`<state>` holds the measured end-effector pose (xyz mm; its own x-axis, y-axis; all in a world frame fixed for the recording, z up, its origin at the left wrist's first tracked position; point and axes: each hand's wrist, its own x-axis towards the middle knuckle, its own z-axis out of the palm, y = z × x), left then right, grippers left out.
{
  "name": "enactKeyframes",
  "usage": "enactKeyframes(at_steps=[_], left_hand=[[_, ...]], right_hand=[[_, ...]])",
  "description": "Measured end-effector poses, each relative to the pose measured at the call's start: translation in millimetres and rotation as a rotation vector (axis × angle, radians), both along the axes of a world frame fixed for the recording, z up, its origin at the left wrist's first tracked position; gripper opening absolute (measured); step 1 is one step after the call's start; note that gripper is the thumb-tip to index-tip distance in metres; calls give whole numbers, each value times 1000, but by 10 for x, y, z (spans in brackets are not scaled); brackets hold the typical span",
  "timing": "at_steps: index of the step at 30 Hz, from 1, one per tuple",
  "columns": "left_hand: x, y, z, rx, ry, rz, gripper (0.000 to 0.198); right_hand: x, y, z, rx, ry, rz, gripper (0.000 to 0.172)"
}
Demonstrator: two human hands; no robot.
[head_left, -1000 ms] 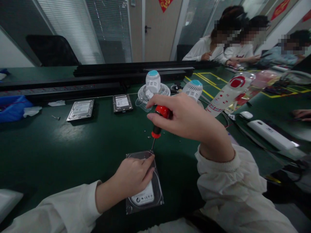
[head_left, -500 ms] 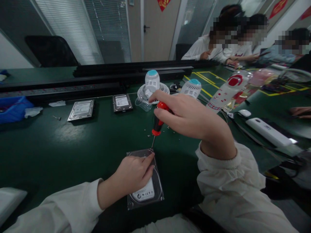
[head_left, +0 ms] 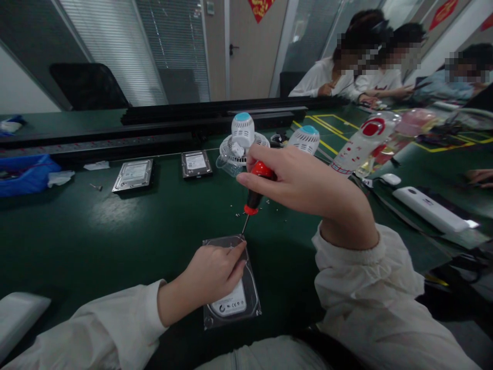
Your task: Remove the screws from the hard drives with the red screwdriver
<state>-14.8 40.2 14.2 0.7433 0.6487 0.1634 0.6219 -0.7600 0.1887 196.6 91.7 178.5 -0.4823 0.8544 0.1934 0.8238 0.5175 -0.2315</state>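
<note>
My right hand (head_left: 296, 177) is wrapped round a red and black screwdriver (head_left: 252, 200), which leans a little to the right. The screwdriver's tip touches the far right corner of a hard drive (head_left: 252, 293) lying flat before me. My left hand (head_left: 213, 270) rests on the drive's upper face, index finger stretched out beside the tip, the other fingers partly curled. It covers part of the drive's label. Small screws (head_left: 268, 202) lie scattered on the table past the drive.
Two more hard drives (head_left: 133, 174) (head_left: 196, 164) lie farther back. A blue bag (head_left: 29, 174) sits at left, white fans (head_left: 242, 131) at centre back. At right are a bottle (head_left: 358, 141) and a white power strip (head_left: 429, 208). Several people sit across the table.
The screwdriver's handle has tilted further right, and my right thumb and fingers have shifted on it. My left hand stays on the drive. The view has moved slightly.
</note>
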Motion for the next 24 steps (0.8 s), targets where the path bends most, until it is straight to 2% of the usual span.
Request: enactKeyframes(at_steps=[2,6,10,15,18,19,22,24], left_hand=[[-3,1,-4,-10,10,-2,44],[-5,6,-12,-4,7,-7,45],[0,5,-4,-8,-3,-14,45],[2,4,12,-11,16,-4,46],[4,6,19,-16,16,-7,46],[6,7,22,-18,15,-6,46],[11,6,27,-18,16,-1,46],[13,5,28,-27,22,-1,46]], right_hand=[[4,2,6,7,1,2,23],[25,-1,19,-28,21,79,36],[29,8,1,-20,38,51,33],[50,22,-3,27,88,94,25],[57,22,9,27,68,137,12],[54,22,10,24,53,132,13],[32,22,4,39,13,73,29],[18,19,3,52,1,64,24]])
